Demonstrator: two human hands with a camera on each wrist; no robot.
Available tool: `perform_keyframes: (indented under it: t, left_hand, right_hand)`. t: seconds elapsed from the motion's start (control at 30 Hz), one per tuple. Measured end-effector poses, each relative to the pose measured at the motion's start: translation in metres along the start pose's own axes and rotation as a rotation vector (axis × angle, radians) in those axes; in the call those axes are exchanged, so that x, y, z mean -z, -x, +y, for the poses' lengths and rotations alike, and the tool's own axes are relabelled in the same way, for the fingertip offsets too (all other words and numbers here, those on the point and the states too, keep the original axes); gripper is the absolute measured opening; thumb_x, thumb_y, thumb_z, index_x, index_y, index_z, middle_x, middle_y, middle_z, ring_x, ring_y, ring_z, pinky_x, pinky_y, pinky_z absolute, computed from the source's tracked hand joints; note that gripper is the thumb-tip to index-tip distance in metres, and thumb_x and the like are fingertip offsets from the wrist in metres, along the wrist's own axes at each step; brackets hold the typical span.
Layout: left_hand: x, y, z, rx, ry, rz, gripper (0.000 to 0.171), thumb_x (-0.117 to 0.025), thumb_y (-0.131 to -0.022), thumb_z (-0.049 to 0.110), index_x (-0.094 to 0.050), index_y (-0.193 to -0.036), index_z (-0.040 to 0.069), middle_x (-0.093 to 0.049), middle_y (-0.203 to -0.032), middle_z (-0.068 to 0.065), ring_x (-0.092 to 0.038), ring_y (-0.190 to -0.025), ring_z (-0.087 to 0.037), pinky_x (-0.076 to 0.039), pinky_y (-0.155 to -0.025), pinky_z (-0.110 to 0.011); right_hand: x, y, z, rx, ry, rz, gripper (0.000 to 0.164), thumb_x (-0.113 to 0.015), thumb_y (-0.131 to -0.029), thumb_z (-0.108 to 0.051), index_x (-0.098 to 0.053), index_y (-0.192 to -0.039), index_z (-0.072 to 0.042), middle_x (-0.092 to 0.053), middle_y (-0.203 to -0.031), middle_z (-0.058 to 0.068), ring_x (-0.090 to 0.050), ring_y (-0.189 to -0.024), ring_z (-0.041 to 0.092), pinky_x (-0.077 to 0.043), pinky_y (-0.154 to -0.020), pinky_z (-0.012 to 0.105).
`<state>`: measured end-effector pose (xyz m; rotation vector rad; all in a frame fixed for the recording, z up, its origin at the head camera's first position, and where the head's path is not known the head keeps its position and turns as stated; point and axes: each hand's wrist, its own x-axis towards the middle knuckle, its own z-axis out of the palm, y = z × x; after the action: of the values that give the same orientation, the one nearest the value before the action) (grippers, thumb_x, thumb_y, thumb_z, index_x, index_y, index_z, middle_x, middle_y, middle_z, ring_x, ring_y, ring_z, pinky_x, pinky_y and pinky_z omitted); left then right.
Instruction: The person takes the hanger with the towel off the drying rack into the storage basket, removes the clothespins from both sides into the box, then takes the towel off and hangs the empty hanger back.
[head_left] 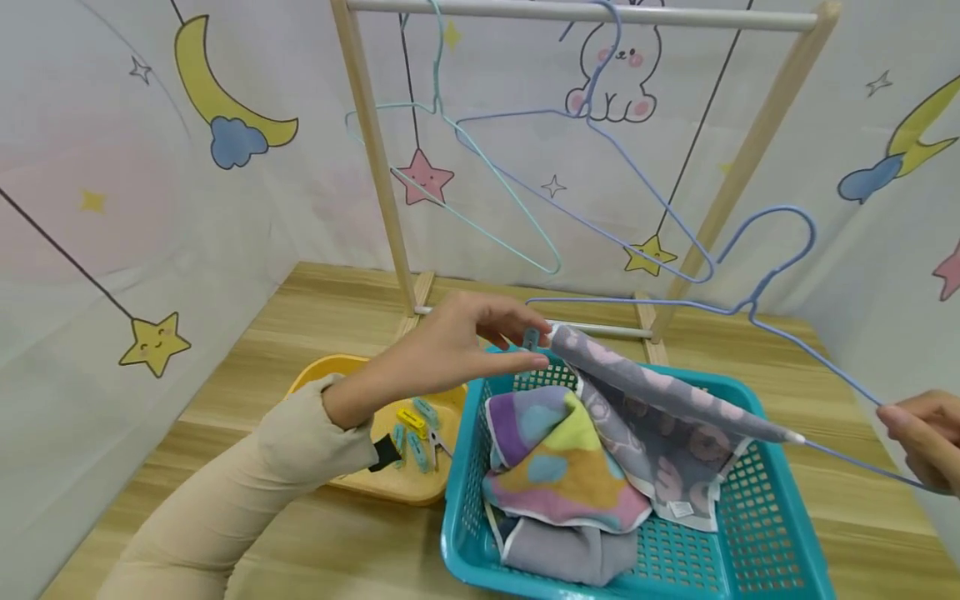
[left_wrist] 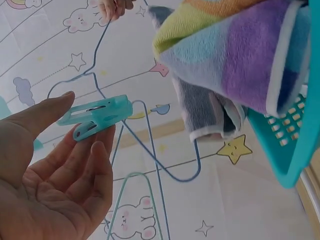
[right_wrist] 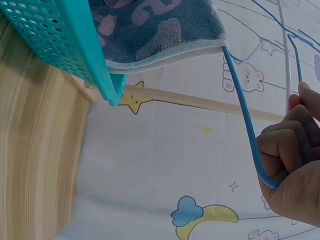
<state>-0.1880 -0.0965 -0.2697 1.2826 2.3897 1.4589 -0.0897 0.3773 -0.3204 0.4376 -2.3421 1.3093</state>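
Note:
My left hand (head_left: pixel 457 346) pinches a teal clothespin (left_wrist: pixel 102 114) between thumb and fingers, close to the left end of a grey towel. That grey towel (head_left: pixel 667 408), patterned in pink, is draped over the lower bar of a blue hanger (head_left: pixel 795 333), its lower part hanging into the teal basket. At the right edge, my right hand (head_left: pixel 926 437) grips one end of this hanger, with fingers curled round the wire in the right wrist view. Inside the basket (head_left: pixel 798 533) lie a multicoloured towel (head_left: pixel 555 467) and a folded grey cloth (head_left: pixel 573 550).
A yellow tray (head_left: pixel 360 492) with several teal and yellow clothespins (head_left: pixel 416 437) stands left of the basket, partly behind my left arm. Behind, a wooden rack (head_left: pixel 378 158) carries a mint hanger (head_left: pixel 517 217) and another blue hanger (head_left: pixel 660 196). Printed fabric surrounds the wooden tabletop.

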Motion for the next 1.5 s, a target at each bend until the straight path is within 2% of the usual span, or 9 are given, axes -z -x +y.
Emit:
perform_keyframes:
  t: [0.27,0.53,0.67,0.77,0.9,1.1,1.33,1.43,1.5]
  left_hand:
    - [0.031,0.022,-0.006,0.027,-0.062,0.04,0.027,-0.078,-0.088,0.014,-0.073,-0.113,0.007,-0.073,-0.097,0.006,-0.068,-0.086,-0.01,-0.057,-0.082,-0.032]
    - [0.043,0.053,-0.025,0.175,-0.139,0.066,0.028,-0.077,-0.09,0.017,-0.072,-0.116,0.008,-0.072,-0.098,0.003,-0.066,-0.086,-0.01,-0.056,-0.082,-0.032]
    - [0.045,0.065,-0.04,0.239,-0.17,0.055,0.029,-0.076,-0.091,0.018,-0.072,-0.117,0.007,-0.072,-0.099,0.003,-0.066,-0.088,-0.011,-0.056,-0.084,-0.035]
    - [0.047,0.074,-0.049,0.273,-0.194,0.05,0.029,-0.077,-0.09,0.016,-0.071,-0.116,0.004,-0.072,-0.101,0.001,-0.067,-0.089,-0.012,-0.056,-0.085,-0.036]
    - [0.048,0.084,-0.059,0.321,-0.214,0.042,0.028,-0.077,-0.089,0.013,-0.071,-0.114,0.002,-0.072,-0.102,-0.004,-0.068,-0.089,-0.015,-0.057,-0.084,-0.038]
    - [0.049,0.092,-0.068,0.363,-0.216,0.023,0.028,-0.076,-0.089,0.012,-0.071,-0.113,-0.001,-0.072,-0.103,-0.008,-0.067,-0.088,-0.018,-0.057,-0.079,-0.035]
    - [0.047,0.093,-0.076,0.354,-0.205,0.011,0.028,-0.077,-0.088,0.011,-0.071,-0.112,-0.002,-0.071,-0.111,-0.015,-0.069,-0.097,-0.029,-0.056,-0.086,-0.042]
    - [0.045,0.091,-0.077,0.349,-0.212,0.01,0.026,-0.076,-0.09,0.012,-0.071,-0.112,-0.001,-0.071,-0.109,-0.013,-0.069,-0.096,-0.026,-0.056,-0.085,-0.041]
    - [0.043,0.089,-0.076,0.342,-0.223,0.012,0.025,-0.075,-0.091,0.015,-0.071,-0.111,0.0,-0.071,-0.107,-0.01,-0.069,-0.094,-0.022,-0.056,-0.084,-0.04]
  right_hand:
    - [-0.001,-0.004,0.01,0.056,-0.496,-0.047,0.036,-0.04,-0.101,0.014,-0.063,-0.083,-0.008,-0.031,-0.045,0.002,-0.012,-0.028,0.017,-0.008,-0.025,0.016]
    - [0.0,-0.003,0.008,0.01,-0.362,-0.017,0.042,-0.039,-0.1,0.015,-0.063,-0.083,-0.014,-0.033,-0.044,0.001,-0.013,-0.028,0.019,-0.01,-0.025,0.017]
    - [-0.001,-0.003,0.009,0.025,-0.444,-0.019,0.04,-0.039,-0.1,0.015,-0.063,-0.083,-0.011,-0.032,-0.045,0.002,-0.012,-0.028,0.018,-0.009,-0.025,0.016]
    - [0.0,-0.003,0.01,0.045,-0.45,-0.053,0.042,-0.037,-0.1,0.017,-0.063,-0.084,-0.011,-0.032,-0.045,0.003,-0.013,-0.028,0.018,-0.009,-0.025,0.016]
    - [0.001,0.0,0.012,0.011,-0.425,-0.029,0.045,-0.036,-0.1,0.017,-0.063,-0.084,-0.014,-0.032,-0.045,0.002,-0.013,-0.029,0.019,-0.009,-0.025,0.017]
    - [0.003,0.001,0.013,0.045,-0.307,-0.043,0.046,-0.035,-0.1,0.018,-0.064,-0.086,-0.015,-0.034,-0.045,0.0,-0.015,-0.029,0.018,-0.011,-0.026,0.016]
    - [0.003,0.002,0.015,0.049,-0.383,-0.057,0.046,-0.034,-0.1,0.018,-0.064,-0.087,-0.015,-0.032,-0.046,0.002,-0.014,-0.029,0.018,-0.01,-0.026,0.016]
    - [0.005,0.002,0.015,0.057,-0.29,-0.057,0.049,-0.034,-0.1,0.019,-0.064,-0.088,-0.018,-0.033,-0.045,0.001,-0.016,-0.029,0.019,-0.012,-0.026,0.015]
    - [0.005,0.002,0.016,0.059,-0.316,-0.065,0.048,-0.034,-0.1,0.019,-0.064,-0.088,-0.017,-0.033,-0.045,0.001,-0.016,-0.029,0.018,-0.012,-0.026,0.015]
